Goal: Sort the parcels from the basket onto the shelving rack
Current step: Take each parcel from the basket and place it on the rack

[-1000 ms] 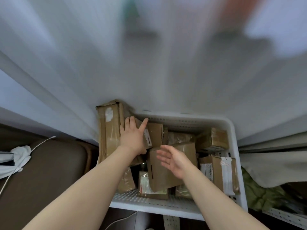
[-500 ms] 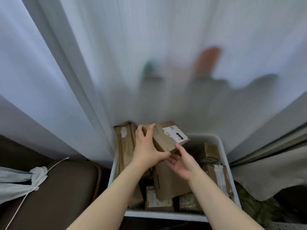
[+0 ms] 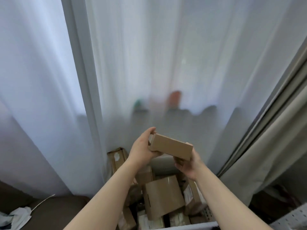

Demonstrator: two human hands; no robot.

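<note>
A small brown cardboard parcel (image 3: 172, 148) is held up in the air above the basket, in front of the white curtain. My left hand (image 3: 142, 148) grips its left end, fingers curled over the top edge. My right hand (image 3: 187, 163) holds its right end from below. Under my arms the white perforated basket (image 3: 206, 213) holds several more brown parcels, among them a larger box (image 3: 162, 195) in the middle and a tall flat box (image 3: 117, 159) leaning at the basket's left side.
A sheer white curtain (image 3: 149, 72) hangs straight ahead, a beige curtain (image 3: 265, 155) to the right. A brown cushion (image 3: 54, 211) with white cloth and a cable (image 3: 18, 216) lies at lower left. A perforated white shelf corner (image 3: 294, 218) shows at lower right.
Both hands have lifted the small parcel up out of the basket and turned it. My view has tilted upward, so the basket sits lower in the frame.
</note>
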